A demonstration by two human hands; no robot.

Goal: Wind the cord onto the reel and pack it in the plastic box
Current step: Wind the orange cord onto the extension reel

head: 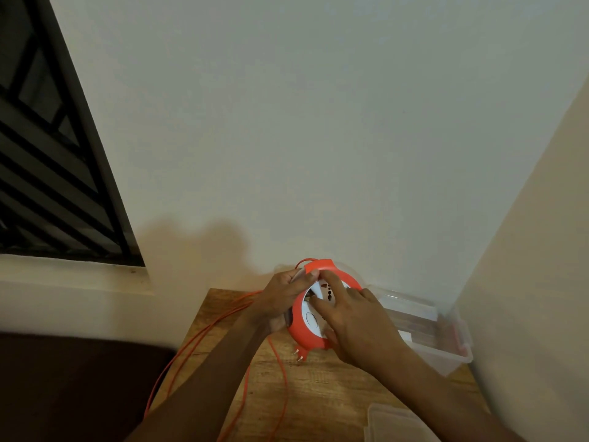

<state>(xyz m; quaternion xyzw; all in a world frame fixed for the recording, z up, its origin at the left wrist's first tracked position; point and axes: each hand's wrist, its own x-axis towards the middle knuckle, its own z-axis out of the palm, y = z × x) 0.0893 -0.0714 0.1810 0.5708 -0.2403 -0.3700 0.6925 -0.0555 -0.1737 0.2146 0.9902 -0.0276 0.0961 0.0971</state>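
Reel [318, 309] held tilted above table [318, 393] btwn both hands, L hand [280, 301] gripping its left rim w/ thumb on top, R hand [353, 320] fingers spread on white face, loose cord [204, 339] trailing left, plastic box [427, 330] just right, nearer R hand.

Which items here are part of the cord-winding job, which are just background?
In the job: reel, orange cord, plug, clear plastic box, box lid, left hand, right hand.
Just there: wooden table, window grille, dark seat.
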